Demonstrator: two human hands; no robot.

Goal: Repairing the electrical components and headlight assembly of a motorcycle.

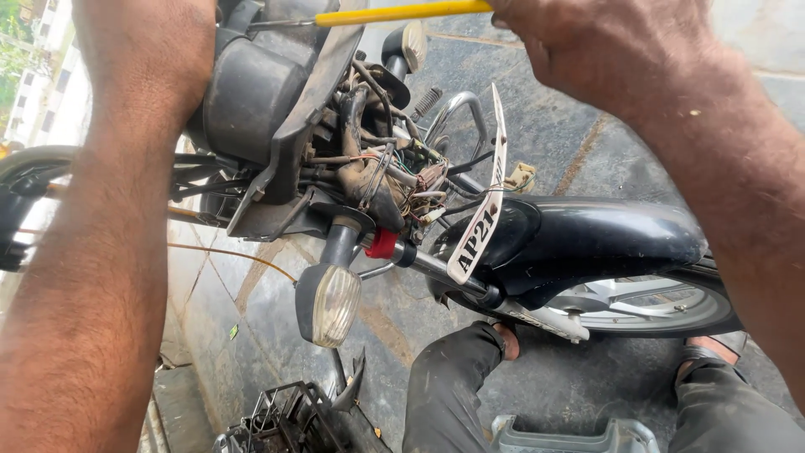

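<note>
Right hand (612, 42) at one o'clock is closed round a yellow screwdriver (402, 13) at twelve, tip toward the cowl (268, 92). Stiff, light, best gripped at the handle (probably greasy). Left hand's grip: cannot tell.

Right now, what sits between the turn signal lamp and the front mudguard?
Head view: the tilted white number plate, with the fork tube and a red part between turn signal lamp and black front mudguard.
</note>
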